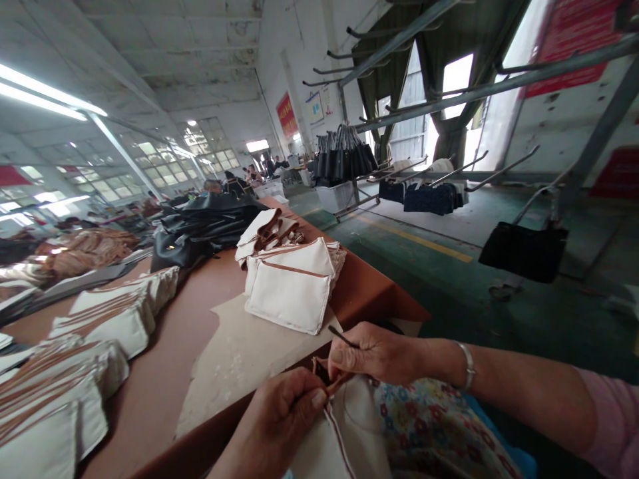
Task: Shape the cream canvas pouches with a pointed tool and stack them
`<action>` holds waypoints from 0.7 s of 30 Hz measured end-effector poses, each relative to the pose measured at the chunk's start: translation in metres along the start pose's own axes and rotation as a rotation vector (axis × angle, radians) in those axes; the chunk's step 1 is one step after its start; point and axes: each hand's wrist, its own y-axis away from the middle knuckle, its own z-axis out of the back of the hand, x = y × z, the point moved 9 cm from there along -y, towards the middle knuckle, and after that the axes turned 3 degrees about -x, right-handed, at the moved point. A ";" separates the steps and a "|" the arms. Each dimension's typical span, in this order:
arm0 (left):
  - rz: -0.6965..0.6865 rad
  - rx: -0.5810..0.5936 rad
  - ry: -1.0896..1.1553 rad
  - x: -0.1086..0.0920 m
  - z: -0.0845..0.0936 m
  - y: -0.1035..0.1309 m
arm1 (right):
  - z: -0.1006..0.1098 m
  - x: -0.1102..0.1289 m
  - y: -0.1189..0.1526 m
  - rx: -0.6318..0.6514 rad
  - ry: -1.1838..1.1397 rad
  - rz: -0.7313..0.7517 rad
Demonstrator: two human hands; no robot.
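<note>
A white bag piece (357, 416) with brown trim and a zipper-like dark line lies over the lap at the table's edge. My left hand (282, 416) pinches its brown-trimmed top edge between thumb and fingers. Close beside it, my right hand (372, 352) is closed at the same edge, with a thin dark tool (342, 336) sticking out from between its fingers toward the upper left. The tool's other end is hidden by the hand. Just beyond both hands, a stack of similar white pieces (289, 293) rests on the table.
The brown-covered table (164, 352) bears a beige sheet (224, 366), rows of white pieces (100, 326) at left and a black leather pile (210, 223) behind. Metal racks with hanging black bags (524, 249) stand at right. Several people are far back.
</note>
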 end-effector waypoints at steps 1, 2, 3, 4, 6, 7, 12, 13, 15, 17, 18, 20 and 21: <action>-0.036 -0.031 -0.045 -0.006 0.002 0.000 | -0.002 -0.001 -0.002 0.046 0.000 -0.028; -0.065 -0.062 -0.082 -0.010 0.005 -0.001 | -0.004 -0.002 -0.004 0.087 0.014 -0.044; -0.084 -0.093 -0.109 -0.013 0.007 -0.001 | -0.006 -0.002 -0.006 0.111 0.039 -0.046; -0.093 -0.124 -0.126 -0.015 0.009 -0.001 | -0.007 -0.003 -0.008 0.121 0.076 -0.034; -0.093 -0.164 -0.122 -0.015 0.012 -0.001 | -0.008 -0.004 -0.010 0.114 0.126 0.013; -0.093 -0.163 -0.098 -0.014 0.011 0.000 | -0.009 -0.005 -0.010 0.103 0.118 0.039; -0.058 -0.049 0.320 0.006 -0.006 -0.003 | -0.012 -0.016 -0.008 0.040 -0.062 0.052; -0.026 -0.009 0.415 0.013 -0.009 -0.004 | -0.012 -0.018 -0.008 0.021 -0.085 0.039; -0.001 0.060 0.493 0.022 -0.010 -0.007 | -0.011 -0.019 -0.008 -0.015 -0.099 0.029; -0.029 0.121 0.388 0.026 -0.002 -0.010 | -0.009 -0.018 -0.008 -0.034 -0.095 0.028; -0.048 0.156 0.289 0.026 0.002 -0.010 | -0.006 -0.018 -0.007 -0.040 -0.085 0.022; -0.056 0.215 0.103 0.027 0.012 -0.010 | 0.003 -0.021 -0.006 -0.051 -0.065 -0.001; -0.048 0.233 0.030 0.027 0.017 -0.009 | 0.008 -0.024 -0.006 -0.049 -0.056 -0.026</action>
